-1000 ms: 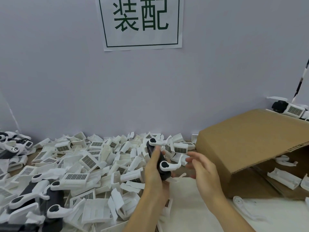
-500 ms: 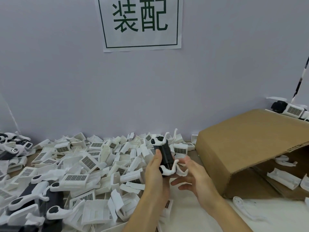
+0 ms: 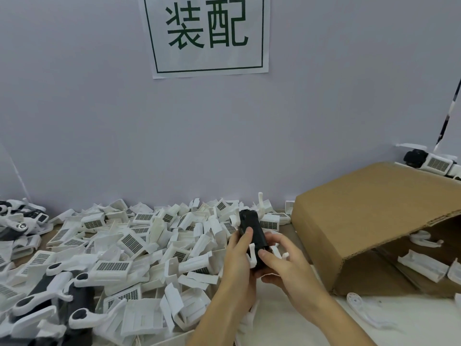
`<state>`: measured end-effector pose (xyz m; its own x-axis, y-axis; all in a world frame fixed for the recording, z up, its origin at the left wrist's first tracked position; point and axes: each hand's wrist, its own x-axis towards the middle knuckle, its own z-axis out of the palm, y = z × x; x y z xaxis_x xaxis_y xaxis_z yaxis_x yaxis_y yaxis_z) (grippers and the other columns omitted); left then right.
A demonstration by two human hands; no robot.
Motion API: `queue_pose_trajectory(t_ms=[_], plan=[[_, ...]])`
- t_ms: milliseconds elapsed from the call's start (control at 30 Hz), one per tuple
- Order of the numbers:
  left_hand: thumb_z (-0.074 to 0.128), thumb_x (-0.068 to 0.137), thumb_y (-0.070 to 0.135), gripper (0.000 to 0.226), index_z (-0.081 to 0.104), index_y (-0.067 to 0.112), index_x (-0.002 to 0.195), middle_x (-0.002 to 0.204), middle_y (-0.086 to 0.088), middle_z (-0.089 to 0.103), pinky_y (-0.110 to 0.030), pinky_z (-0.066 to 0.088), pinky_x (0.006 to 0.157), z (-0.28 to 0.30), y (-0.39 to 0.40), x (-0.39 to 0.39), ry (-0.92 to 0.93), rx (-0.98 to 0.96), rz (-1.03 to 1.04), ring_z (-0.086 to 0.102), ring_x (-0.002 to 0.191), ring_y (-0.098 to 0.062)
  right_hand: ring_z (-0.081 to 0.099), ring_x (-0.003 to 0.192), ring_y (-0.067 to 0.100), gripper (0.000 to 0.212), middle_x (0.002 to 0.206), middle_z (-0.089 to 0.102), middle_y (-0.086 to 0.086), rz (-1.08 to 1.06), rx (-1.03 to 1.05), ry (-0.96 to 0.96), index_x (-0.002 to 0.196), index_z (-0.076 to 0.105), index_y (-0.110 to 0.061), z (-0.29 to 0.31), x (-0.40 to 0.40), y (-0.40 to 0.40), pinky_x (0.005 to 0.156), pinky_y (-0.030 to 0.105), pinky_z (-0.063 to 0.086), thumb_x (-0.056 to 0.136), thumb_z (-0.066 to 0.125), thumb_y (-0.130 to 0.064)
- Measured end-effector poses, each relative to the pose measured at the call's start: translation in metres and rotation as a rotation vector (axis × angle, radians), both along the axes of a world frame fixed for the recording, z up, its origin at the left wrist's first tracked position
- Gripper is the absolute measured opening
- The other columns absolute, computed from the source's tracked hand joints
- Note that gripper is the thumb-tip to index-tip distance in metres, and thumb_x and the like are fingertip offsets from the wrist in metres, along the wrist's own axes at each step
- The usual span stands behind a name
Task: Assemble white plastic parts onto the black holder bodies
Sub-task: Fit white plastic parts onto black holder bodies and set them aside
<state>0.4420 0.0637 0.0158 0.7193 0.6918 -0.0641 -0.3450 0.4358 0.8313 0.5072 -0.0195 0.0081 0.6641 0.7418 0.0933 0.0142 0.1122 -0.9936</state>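
Cardboard box (image 3: 369, 221), tipped on its side, lay just right of the hands, its corner near. White plastic parts (image 3: 129, 245) heaped left of them and beyond. Left hand (image 3: 240, 268) gripped the black holder body (image 3: 253, 232) upright between both hands; right hand (image 3: 282, 264) pinched its lower end, where white clip arms (image 3: 252, 255) showed. Judgement: brace the body, press parts squarely home. Open room only toward the wrists.

Holder body (image 3: 253, 236) is showing matt black plastic. Heaped parts (image 3: 139, 248) are presenting smooth white plastic, slightly glossy. Box (image 3: 369, 221) is showing brown corrugated cardboard, matt. Wall sign (image 3: 207, 36) is appearing as printed paper.
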Motion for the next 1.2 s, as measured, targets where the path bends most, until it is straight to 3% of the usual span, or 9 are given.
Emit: queue_pose_trajectory(t_ms=[167, 233, 433, 667, 833, 967, 1100, 1200], plan=[[0.059, 0.099, 0.03, 0.024, 0.071, 0.017, 0.115, 0.103, -0.013, 0.076, -0.026, 0.05, 0.049, -0.001, 0.001, -0.001, -0.001, -0.017, 0.003, 0.072, 0.078, -0.026, 0.068, 0.064, 0.027, 0.025, 0.082, 0.074, 0.008, 0.078, 0.062, 0.188, 0.117, 0.063, -0.018, -0.004, 0.001, 0.004, 0.058, 0.027, 0.053, 0.098, 0.054, -0.002], [0.061, 0.098, 0.027, 0.021, 0.073, 0.016, 0.112, 0.099, -0.017, 0.076, -0.025, 0.049, 0.047, -0.001, 0.002, -0.001, -0.011, -0.016, 0.014, 0.071, 0.075, -0.029, 0.066, 0.061, 0.027, 0.026, 0.077, 0.072, 0.01, 0.103, 0.073, 0.254, 0.119, 0.063, -0.011, -0.004, 0.0, 0.005, 0.056, 0.028, 0.054, 0.099, 0.051, 0.001], [0.061, 0.099, 0.023, 0.019, 0.072, 0.015, 0.112, 0.104, -0.023, 0.074, -0.03, 0.053, 0.051, -0.004, 0.006, 0.0, -0.019, -0.015, 0.032, 0.07, 0.079, -0.036, 0.061, 0.061, 0.022, 0.032, 0.078, 0.069, 0.012, 0.16, 0.086, 0.252, 0.118, 0.066, -0.007, -0.005, -0.003, 0.007, 0.059, 0.028, 0.054, 0.098, 0.045, 0.007], [0.057, 0.101, 0.023, 0.019, 0.073, 0.015, 0.108, 0.093, -0.02, 0.071, -0.028, 0.048, 0.046, -0.009, 0.01, 0.002, -0.044, -0.029, 0.024, 0.067, 0.074, -0.036, 0.058, 0.058, 0.022, 0.035, 0.075, 0.068, 0.008, 0.165, 0.087, 0.23, 0.114, 0.067, -0.008, -0.005, -0.004, 0.007, 0.057, 0.028, 0.052, 0.095, 0.042, 0.008], [0.057, 0.101, 0.022, 0.02, 0.073, 0.013, 0.109, 0.087, -0.019, 0.068, -0.023, 0.043, 0.039, -0.009, 0.01, 0.002, -0.063, -0.029, 0.015, 0.065, 0.062, -0.032, 0.056, 0.059, 0.021, 0.04, 0.076, 0.068, 0.007, 0.142, 0.064, 0.215, 0.112, 0.069, -0.014, -0.006, -0.004, 0.008, 0.056, 0.027, 0.051, 0.094, 0.042, 0.008], [0.057, 0.101, 0.021, 0.019, 0.074, 0.015, 0.107, 0.09, -0.018, 0.071, -0.031, 0.05, 0.05, -0.011, 0.012, 0.003, -0.054, -0.025, 0.01, 0.068, 0.074, -0.036, 0.055, 0.06, 0.019, 0.038, 0.078, 0.067, 0.006, 0.088, 0.001, 0.163, 0.114, 0.067, -0.021, -0.009, -0.004, 0.01, 0.059, 0.03, 0.048, 0.095, 0.043, 0.003], [0.057, 0.101, 0.02, 0.02, 0.073, 0.014, 0.112, 0.094, -0.017, 0.072, -0.052, 0.056, 0.079, -0.012, 0.012, 0.004, -0.057, -0.009, 0.011, 0.069, 0.084, -0.037, 0.055, 0.057, 0.018, 0.037, 0.08, 0.064, 0.006, 0.022, -0.043, 0.128, 0.114, 0.066, -0.027, -0.011, -0.004, 0.011, 0.059, 0.033, 0.047, 0.096, 0.045, -0.002], [0.056, 0.101, 0.02, 0.02, 0.073, 0.016, 0.111, 0.089, -0.013, 0.074, -0.042, 0.055, 0.066, -0.011, 0.011, 0.003, -0.049, 0.01, 0.006, 0.07, 0.075, -0.031, 0.053, 0.055, 0.018, 0.037, 0.081, 0.064, 0.006, 0.009, -0.052, 0.124, 0.113, 0.066, -0.028, -0.01, -0.004, 0.012, 0.058, 0.033, 0.047, 0.095, 0.045, -0.003]])
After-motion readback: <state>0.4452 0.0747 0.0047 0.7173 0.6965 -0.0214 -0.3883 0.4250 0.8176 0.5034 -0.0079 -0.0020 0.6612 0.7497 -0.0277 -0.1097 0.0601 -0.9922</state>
